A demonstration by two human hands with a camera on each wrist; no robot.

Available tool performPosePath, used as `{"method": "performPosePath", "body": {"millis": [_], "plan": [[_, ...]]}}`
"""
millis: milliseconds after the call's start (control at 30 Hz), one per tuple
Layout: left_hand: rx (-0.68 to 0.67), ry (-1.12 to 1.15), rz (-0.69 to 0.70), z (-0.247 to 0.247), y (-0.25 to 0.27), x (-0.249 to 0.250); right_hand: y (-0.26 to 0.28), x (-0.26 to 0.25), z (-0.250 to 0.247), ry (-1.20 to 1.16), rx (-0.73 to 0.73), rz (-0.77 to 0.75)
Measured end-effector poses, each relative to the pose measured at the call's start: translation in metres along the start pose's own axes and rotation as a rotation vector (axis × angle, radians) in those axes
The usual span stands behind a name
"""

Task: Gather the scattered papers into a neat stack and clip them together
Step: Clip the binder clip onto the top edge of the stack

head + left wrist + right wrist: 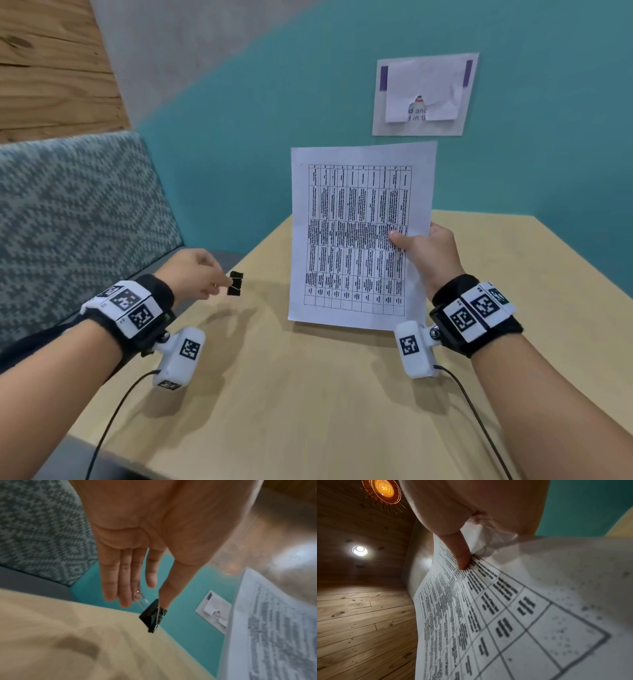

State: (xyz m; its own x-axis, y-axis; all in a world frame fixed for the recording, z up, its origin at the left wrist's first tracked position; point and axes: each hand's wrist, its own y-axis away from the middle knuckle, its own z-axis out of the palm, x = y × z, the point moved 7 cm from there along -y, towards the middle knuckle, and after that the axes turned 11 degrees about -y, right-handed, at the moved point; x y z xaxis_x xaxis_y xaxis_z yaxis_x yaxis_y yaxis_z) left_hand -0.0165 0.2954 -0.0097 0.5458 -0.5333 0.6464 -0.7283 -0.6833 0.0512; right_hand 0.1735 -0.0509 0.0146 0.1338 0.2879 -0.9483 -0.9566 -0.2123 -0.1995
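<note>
My right hand (416,245) holds a stack of white papers (356,236) upright above the table, thumb pressed on the printed table on the front sheet. In the right wrist view the thumb (462,558) lies on the papers (488,615) and the other fingers are hidden behind them. My left hand (205,274) pinches the wire handles of a black binder clip (235,283) over the table's left edge, well left of the papers. In the left wrist view the clip (152,616) hangs from thumb and fingers (163,595), jaws closed, with the papers (267,628) at the right.
A tan table (308,394) lies under both hands. A patterned grey bench seat (75,219) stands at the left. A teal wall (274,120) behind carries a taped notice (424,94). Cables run from both wrist cameras toward me.
</note>
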Motion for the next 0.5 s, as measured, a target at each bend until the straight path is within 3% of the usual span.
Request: {"method": "performPosePath", "body": {"millis": [133, 300, 500], "plan": [[0.235, 0.044, 0.2, -0.032, 0.02, 0.051, 0.001, -0.001, 0.001, -0.005, -0.014, -0.003], [0.48, 0.113, 0.586, -0.06, 0.065, 0.125, 0.002, -0.005, 0.003, 0.003, -0.043, -0.03], [0.601, -0.058, 0.921, -0.072, 0.097, 0.182, 0.003, -0.009, 0.01, 0.036, -0.103, -0.074]]}}
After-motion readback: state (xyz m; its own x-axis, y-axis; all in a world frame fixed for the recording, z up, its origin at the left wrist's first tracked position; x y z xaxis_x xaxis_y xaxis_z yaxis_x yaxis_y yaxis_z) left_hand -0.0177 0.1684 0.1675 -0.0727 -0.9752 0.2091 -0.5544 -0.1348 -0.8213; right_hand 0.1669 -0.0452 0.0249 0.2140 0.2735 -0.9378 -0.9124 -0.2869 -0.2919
